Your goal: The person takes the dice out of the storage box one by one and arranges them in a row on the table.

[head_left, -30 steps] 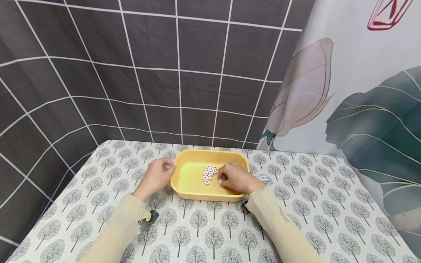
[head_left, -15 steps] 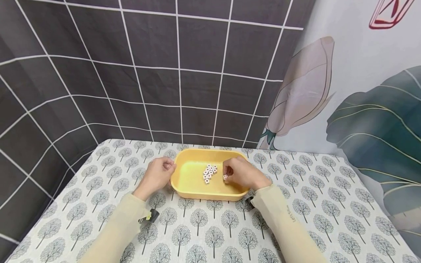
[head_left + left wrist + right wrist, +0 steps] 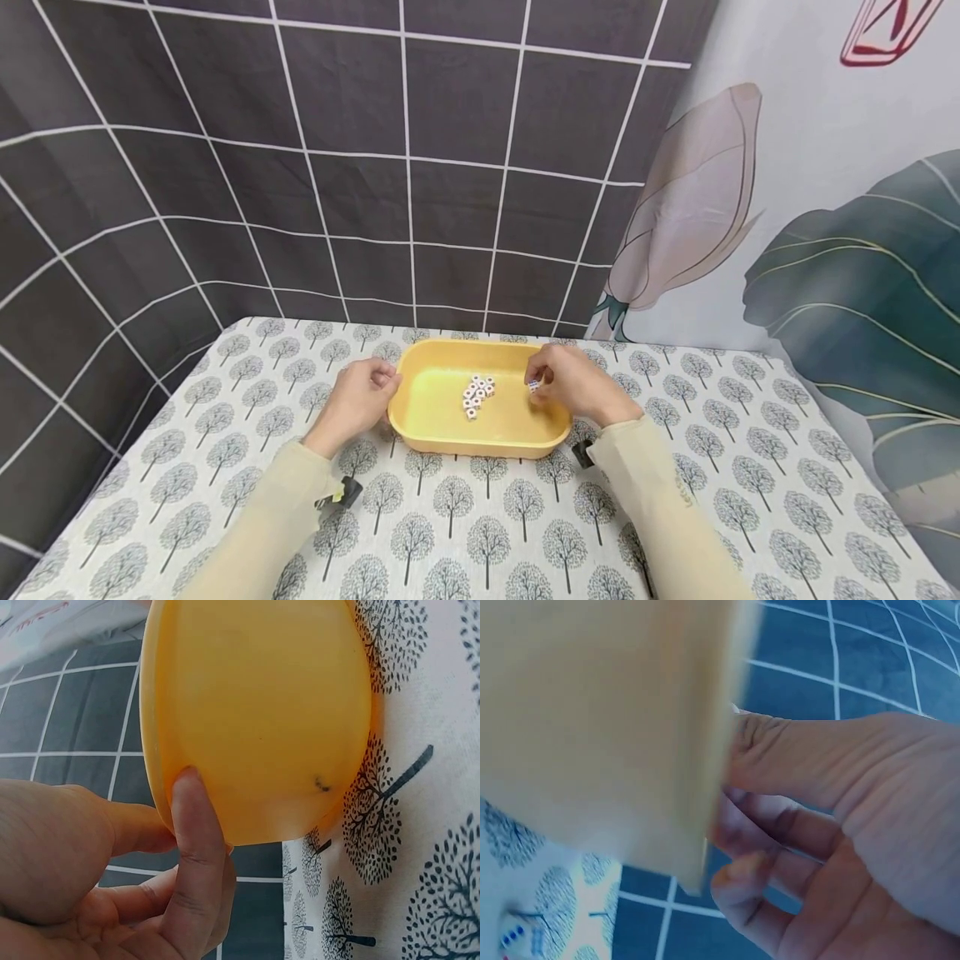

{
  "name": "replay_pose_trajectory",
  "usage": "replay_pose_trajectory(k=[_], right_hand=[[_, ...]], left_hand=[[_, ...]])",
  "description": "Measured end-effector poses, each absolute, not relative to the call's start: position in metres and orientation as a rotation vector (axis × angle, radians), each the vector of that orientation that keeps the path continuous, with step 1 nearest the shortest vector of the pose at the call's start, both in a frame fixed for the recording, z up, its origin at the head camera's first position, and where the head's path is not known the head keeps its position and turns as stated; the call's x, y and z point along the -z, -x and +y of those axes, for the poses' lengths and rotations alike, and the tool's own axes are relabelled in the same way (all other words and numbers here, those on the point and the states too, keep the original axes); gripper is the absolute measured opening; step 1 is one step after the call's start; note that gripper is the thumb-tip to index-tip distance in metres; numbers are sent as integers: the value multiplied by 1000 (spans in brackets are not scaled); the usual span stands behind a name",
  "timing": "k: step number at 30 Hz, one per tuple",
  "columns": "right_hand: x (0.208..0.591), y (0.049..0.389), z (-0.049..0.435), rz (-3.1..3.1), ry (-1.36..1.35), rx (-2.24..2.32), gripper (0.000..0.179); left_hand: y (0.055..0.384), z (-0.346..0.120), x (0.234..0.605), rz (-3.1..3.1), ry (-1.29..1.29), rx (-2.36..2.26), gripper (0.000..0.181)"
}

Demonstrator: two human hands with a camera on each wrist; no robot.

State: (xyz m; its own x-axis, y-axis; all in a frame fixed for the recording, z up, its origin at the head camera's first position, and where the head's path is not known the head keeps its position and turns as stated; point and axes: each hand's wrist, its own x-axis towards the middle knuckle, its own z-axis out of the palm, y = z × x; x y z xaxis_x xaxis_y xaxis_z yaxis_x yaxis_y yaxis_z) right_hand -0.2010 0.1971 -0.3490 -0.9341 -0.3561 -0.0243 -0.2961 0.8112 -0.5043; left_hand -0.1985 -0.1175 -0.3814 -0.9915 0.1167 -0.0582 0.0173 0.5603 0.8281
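A yellow tray [image 3: 427, 404] sits on the tree-patterned worktop [image 3: 468, 508], white dice [image 3: 477, 393] clustered near its middle. At its right end, the right hand's [image 3: 576, 385] fingers hold a blue-dotted die [image 3: 534, 386]; the left hand [image 3: 358, 406] touches its left rim.

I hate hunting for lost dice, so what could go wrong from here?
The held die might slip from the right hand, near the right end of the yellow tray, and fall outside. The left hand pinches the opposite end, so a tug could shift the loose dice inside. The right hand might also brush the blue-dotted die on the tablecloth.
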Motion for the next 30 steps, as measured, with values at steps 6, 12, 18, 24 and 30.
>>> replay_pose_trajectory(k=[6,12,18,24,30], right_hand=[[340,201,215,2938,518,754,19],[332,200,234,2960,432,788,21],[325,197,251,2918,288,858,20],[324,196,265,2911,245,828,22],[327,195,277,2906,154,761,20]], left_hand=[[199,-117,381,2675,-105,-1415,25],[200,-117,382,2683,-105,-1405,26],[200,-118,382,2697,-110,-1401,25],[199,-117,382,2690,-95,-1400,25],[199,-117,381,2686,-86,-1397,25]])
